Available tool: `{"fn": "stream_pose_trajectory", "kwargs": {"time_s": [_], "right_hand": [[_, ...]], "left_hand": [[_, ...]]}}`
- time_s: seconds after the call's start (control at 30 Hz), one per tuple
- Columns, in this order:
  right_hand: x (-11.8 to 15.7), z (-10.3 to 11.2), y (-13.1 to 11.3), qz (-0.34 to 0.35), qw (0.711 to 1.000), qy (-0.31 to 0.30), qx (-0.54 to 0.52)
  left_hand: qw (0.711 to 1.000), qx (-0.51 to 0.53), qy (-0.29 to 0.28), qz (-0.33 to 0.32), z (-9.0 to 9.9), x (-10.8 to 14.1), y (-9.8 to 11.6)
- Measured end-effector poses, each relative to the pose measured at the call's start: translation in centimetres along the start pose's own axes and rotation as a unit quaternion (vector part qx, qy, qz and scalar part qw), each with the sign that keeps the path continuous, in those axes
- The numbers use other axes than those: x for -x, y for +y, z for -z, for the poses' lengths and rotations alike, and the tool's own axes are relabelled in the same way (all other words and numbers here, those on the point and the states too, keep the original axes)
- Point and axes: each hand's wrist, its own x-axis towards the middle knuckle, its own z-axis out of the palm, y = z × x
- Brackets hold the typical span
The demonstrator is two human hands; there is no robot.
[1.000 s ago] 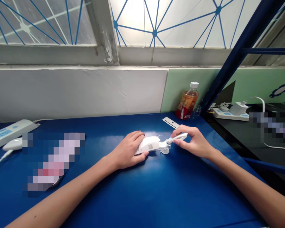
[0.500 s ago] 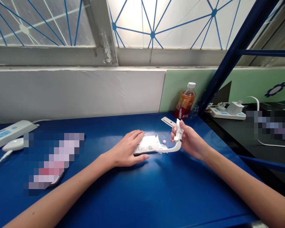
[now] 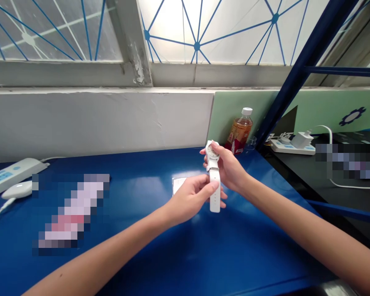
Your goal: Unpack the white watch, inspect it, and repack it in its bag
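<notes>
Grasped by 2 hands at once, a white watch (image 3: 214, 174) is held over the blue table (image 3: 148, 257), its dial (image 3: 212, 153) at the far end and its strap (image 3: 215, 202) pointing back towards the person. The right hand (image 3: 232, 168) clasps the dial end, thumb pressed over its edge, while the left hand (image 3: 188, 199) pinches the strap. From where I stand, this handling seems best done with the right hand firm, the left guiding the strap lightly, and that thumb kept to the rim to avoid smears.

The right thumb covers part of the dial, so I can't read it. The left thumb hides some of the strap, and most fingers behind the watch are out of sight. Beyond the left hand, a flat pale packet (image 3: 178, 185) shows only partly. On the left, a blurred patch (image 3: 74, 209) masks whatever lies there. Both forearms (image 3: 117, 246) run out of view.
</notes>
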Motion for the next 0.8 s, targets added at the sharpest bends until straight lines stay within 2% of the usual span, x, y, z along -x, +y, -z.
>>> {"fn": "stream_pose_trajectory", "kwargs": {"time_s": [0.1,0.2,0.27,0.4,0.53,0.67,0.8], "right_hand": [[-1.0,-1.2,0.2,-0.009,0.998,-0.044,-0.053],[-1.3,-1.6,0.7,-0.06,0.982,-0.139,-0.112],[-1.2,-1.5,1.2,-0.094,0.97,-0.178,-0.139],[-0.8,-0.8,2.1,-0.146,0.956,-0.191,-0.168],[-0.5,-0.2,2.5,-0.164,0.942,-0.222,-0.191],[-0.5,0.0,2.6,-0.164,0.937,-0.228,-0.208],[-0.6,0.2,2.5,-0.159,0.936,-0.23,-0.212]], "left_hand": [[0.993,0.112,0.009,0.028,-0.3,-0.7,-1.1],[0.981,0.19,0.022,0.045,0.3,-0.7,-1.9],[0.972,0.228,0.02,0.056,0.6,-0.5,-2.2],[0.957,0.276,-0.004,0.082,0.4,-0.1,-2.6],[0.948,0.299,0.0,0.112,-0.2,0.1,-2.6],[0.943,0.302,0.025,0.137,-0.2,0.1,-2.6],[0.942,0.289,0.074,0.152,-0.2,0.0,-2.7]]}}
